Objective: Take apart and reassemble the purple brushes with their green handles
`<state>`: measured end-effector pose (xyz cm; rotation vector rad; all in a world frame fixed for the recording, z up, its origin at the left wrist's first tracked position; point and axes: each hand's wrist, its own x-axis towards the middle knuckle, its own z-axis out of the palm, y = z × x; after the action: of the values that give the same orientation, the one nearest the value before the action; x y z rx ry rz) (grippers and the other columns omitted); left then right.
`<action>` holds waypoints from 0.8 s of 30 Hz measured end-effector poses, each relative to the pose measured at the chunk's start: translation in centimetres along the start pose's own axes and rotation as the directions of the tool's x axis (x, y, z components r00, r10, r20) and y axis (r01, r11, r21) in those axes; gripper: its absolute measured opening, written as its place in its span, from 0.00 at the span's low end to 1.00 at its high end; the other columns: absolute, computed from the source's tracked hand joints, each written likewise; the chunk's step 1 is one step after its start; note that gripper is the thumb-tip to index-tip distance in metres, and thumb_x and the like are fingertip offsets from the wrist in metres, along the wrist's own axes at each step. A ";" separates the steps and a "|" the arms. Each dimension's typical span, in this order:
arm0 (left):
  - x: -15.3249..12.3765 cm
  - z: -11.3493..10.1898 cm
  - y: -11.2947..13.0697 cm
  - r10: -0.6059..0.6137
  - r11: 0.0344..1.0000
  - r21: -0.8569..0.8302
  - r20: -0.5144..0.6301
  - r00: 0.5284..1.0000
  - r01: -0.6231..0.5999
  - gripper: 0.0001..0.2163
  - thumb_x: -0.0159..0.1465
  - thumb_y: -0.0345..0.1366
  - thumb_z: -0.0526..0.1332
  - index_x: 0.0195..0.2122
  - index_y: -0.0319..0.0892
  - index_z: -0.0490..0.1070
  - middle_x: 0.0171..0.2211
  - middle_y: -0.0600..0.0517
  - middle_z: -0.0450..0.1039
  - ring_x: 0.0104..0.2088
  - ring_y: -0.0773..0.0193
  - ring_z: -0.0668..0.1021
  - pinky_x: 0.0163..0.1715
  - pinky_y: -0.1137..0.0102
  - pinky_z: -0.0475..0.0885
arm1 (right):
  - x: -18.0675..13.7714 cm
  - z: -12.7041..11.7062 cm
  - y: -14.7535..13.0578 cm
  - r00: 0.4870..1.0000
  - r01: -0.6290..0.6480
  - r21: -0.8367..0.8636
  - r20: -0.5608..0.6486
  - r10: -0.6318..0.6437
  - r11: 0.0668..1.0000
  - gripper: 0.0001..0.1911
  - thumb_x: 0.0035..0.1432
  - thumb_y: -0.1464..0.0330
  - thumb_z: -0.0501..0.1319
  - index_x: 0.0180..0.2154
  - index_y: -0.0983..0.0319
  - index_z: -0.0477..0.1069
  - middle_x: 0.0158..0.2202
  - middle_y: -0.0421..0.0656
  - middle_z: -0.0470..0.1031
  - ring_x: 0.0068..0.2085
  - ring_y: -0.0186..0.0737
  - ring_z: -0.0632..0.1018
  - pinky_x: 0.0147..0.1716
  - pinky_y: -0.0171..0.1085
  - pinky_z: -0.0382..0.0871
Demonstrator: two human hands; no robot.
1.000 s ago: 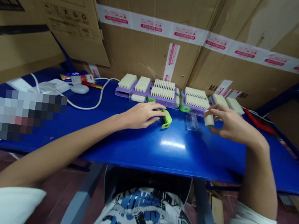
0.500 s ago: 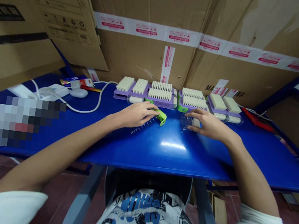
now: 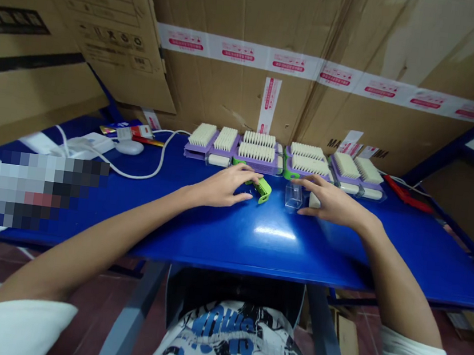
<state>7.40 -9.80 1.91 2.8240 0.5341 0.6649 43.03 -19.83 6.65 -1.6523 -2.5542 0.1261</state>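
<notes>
My left hand [image 3: 227, 188] is over the blue table with thumb and fingers apart. Its fingertips touch a bright green plastic brush piece [image 3: 263, 190] with a curved end; the rest of that piece is hidden under the hand. To the right, my right hand [image 3: 332, 202] has its thumb and fingers spread beside a small clear plastic box [image 3: 294, 196], which lies on the table at the fingertips. Under the right palm, a small whitish part [image 3: 314, 201] shows in part. Just behind both hands stand brushes with cream bristles on purple bases [image 3: 256, 153].
More cream-bristled brushes [image 3: 307, 164] line the back, some with green edges. Cardboard [image 3: 230, 93] walls the table's far side. A white mouse [image 3: 129, 147], cables and a power strip [image 3: 94, 145] lie left. A red tool [image 3: 408, 194] lies at the back right.
My left hand has loosened, its thumb now away from the green brush piece, whose metal pins no longer show. My right thumb has come off the clear box. The view has shifted slightly.
</notes>
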 end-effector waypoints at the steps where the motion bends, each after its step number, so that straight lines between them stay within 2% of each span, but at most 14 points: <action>1: 0.0 0.1 0.1 0.029 0.999 -0.016 0.015 0.999 -0.028 0.21 0.77 0.37 0.65 0.70 0.41 0.75 0.71 0.39 0.78 0.71 0.42 0.78 0.70 0.43 0.79 | -0.2 -0.1 0.3 1.000 -0.006 0.002 -0.003 0.006 1.000 0.46 0.66 0.55 0.74 0.80 0.55 0.65 0.73 0.59 0.73 0.68 0.69 0.81 0.67 0.62 0.79; 3: -0.1 0.5 -0.1 0.077 0.997 -0.033 0.032 0.997 -0.076 0.24 0.78 0.31 0.62 0.74 0.45 0.71 0.75 0.42 0.75 0.72 0.45 0.76 0.71 0.42 0.78 | -0.5 -0.2 1.1 1.000 -0.028 0.007 0.008 0.027 1.000 0.48 0.65 0.55 0.75 0.80 0.54 0.64 0.73 0.58 0.73 0.70 0.69 0.80 0.69 0.62 0.78; 7: 0.2 1.6 -1.3 0.137 0.989 -0.053 0.007 0.991 -0.136 0.23 0.80 0.26 0.55 0.71 0.45 0.75 0.76 0.44 0.75 0.77 0.49 0.74 0.77 0.40 0.74 | -0.9 -0.5 2.5 0.993 -0.077 -0.009 0.090 0.078 0.997 0.47 0.61 0.62 0.72 0.78 0.61 0.66 0.73 0.60 0.75 0.71 0.70 0.78 0.70 0.63 0.76; 12: 0.6 2.4 -1.9 0.158 0.984 -0.079 -0.034 0.987 -0.160 0.25 0.80 0.24 0.53 0.75 0.44 0.73 0.80 0.41 0.68 0.82 0.52 0.69 0.81 0.42 0.70 | -1.2 -1.3 2.5 0.990 -0.076 0.059 0.121 0.068 0.995 0.41 0.58 0.63 0.70 0.72 0.60 0.73 0.71 0.58 0.78 0.66 0.66 0.82 0.60 0.57 0.84; 15: 0.6 1.4 -1.6 0.132 0.989 -0.055 -0.085 0.988 -0.136 0.24 0.81 0.27 0.56 0.76 0.45 0.71 0.79 0.39 0.69 0.82 0.48 0.69 0.79 0.37 0.70 | -1.9 -2.3 1.6 0.987 -0.073 0.161 0.152 0.048 0.984 0.41 0.55 0.62 0.73 0.69 0.63 0.74 0.66 0.60 0.80 0.60 0.64 0.85 0.53 0.53 0.86; 18: 0.3 -0.4 -1.7 0.088 0.996 -0.008 -0.199 0.976 -0.092 0.20 0.80 0.31 0.58 0.70 0.44 0.77 0.71 0.38 0.79 0.73 0.47 0.79 0.73 0.38 0.75 | -2.7 -3.2 -0.3 0.983 -0.007 0.291 0.178 -0.047 0.957 0.36 0.57 0.60 0.76 0.65 0.60 0.76 0.60 0.55 0.83 0.50 0.55 0.87 0.49 0.49 0.85; 21: 0.0 -2.4 -2.5 0.008 0.998 0.056 -0.336 0.942 0.011 0.15 0.79 0.33 0.58 0.59 0.43 0.82 0.60 0.41 0.86 0.64 0.48 0.84 0.69 0.43 0.78 | -2.7 -3.0 -2.8 0.957 0.142 0.336 0.193 -0.215 0.931 0.29 0.59 0.55 0.79 0.59 0.55 0.80 0.57 0.49 0.84 0.52 0.54 0.86 0.52 0.49 0.83; 24: -0.4 -3.9 -3.6 -0.109 0.983 0.090 -0.431 0.896 0.162 0.13 0.77 0.34 0.58 0.52 0.45 0.84 0.55 0.45 0.88 0.58 0.49 0.86 0.66 0.47 0.78 | -2.2 -1.8 -4.7 0.928 0.232 0.294 0.219 -0.302 0.927 0.26 0.59 0.57 0.82 0.57 0.56 0.83 0.58 0.50 0.82 0.57 0.56 0.84 0.59 0.51 0.80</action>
<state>4.14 -6.27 4.28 2.7163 0.8618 1.2708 39.85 -23.72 8.89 -1.2468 -2.7713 0.6711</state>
